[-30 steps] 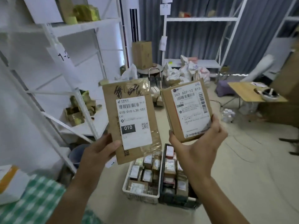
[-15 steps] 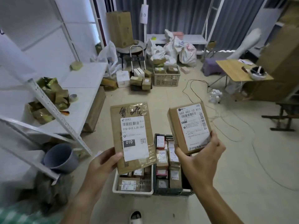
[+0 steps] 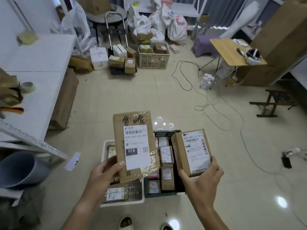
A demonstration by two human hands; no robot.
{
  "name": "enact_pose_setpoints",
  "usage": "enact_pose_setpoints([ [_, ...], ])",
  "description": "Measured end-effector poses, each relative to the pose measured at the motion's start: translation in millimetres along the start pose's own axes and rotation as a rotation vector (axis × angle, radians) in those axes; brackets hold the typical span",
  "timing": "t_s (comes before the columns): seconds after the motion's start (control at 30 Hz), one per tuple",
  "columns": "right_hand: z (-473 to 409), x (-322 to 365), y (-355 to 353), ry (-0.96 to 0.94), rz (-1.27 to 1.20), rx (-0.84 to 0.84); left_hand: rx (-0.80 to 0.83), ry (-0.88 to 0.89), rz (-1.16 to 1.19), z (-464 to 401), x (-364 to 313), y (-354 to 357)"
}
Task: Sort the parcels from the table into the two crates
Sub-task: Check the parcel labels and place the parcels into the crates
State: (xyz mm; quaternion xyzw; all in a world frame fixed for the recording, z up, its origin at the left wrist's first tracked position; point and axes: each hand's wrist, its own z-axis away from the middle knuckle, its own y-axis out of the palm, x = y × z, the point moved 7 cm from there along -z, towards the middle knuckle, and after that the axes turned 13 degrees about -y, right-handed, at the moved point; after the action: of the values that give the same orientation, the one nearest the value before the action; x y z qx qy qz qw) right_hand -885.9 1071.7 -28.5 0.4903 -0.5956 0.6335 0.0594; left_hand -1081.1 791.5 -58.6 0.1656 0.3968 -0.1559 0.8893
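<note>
Your left hand (image 3: pixel 106 171) grips the lower left corner of a tall brown parcel (image 3: pixel 134 145), thumb on its face beside the white label marked 010. Your right hand (image 3: pixel 201 178) holds a smaller brown box (image 3: pixel 192 151) from below, fingers curled round its bottom edge, label facing you. Both parcels hang in the air above the two crates on the floor: the tall one over the white crate (image 3: pixel 123 202), the small one over the right side of the dark crate (image 3: pixel 164 195). The crates stand side by side, touching, each holding labelled parcels. To your left stands the white counter (image 3: pixel 41 63) with a roll of tape (image 3: pixel 28 87) on it. Cables (image 3: pixel 214 105) trail over the tiled floor (image 3: pixel 124 97) beyond.
</note>
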Motion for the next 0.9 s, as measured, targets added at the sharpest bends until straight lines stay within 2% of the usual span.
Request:
enact_pose_setpoints([
  [0.2,-18,-111,68,0.173,0.056,0.116,-0.073,-0.155,0.012,-63,66,18],
  [0.33,-37,-197,155,0.231,0.103,0.227,-0.196,-0.187,0.013,-119,117,34],
  [0.5,-66,-286,280,0.213,0.154,0.353,-0.305,-0.241,0.044,-192,194,45],
  [0.7,-83,-353,391,0.199,0.108,0.348,-0.347,-0.329,0.052,-249,281,40],
  [0.9,-77,-384,427,0.215,0.106,0.363,-0.272,-0.393,0.032,-301,331,33],
])
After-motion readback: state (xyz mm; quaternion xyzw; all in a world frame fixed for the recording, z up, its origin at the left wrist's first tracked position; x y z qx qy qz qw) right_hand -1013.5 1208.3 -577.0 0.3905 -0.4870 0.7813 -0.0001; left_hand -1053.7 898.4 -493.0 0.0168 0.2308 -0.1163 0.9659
